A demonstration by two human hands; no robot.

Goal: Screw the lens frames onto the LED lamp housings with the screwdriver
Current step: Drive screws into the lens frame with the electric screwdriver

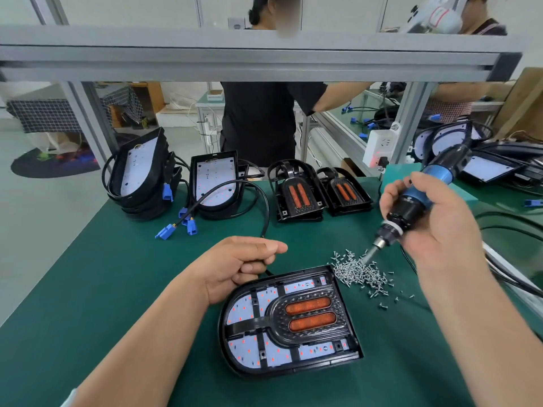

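A black LED lamp housing (235,359) lies flat on the green mat in front of me, with a black lens frame (305,314) holding two orange lenses set in it. My left hand (241,265) rests at the housing's upper left rim, its fingers curled around the black cable there. My right hand (435,224) grips a blue and black electric screwdriver (411,204). The screwdriver's tip dips into a pile of small silver screws (360,273) just right of the housing.
Stacked housings with white LED boards (138,174) (216,180) and blue connectors stand at the back left. Two piles of lens frames (298,195) (345,192) sit at the back centre. Black cables run along the right. A person in black stands behind the bench.
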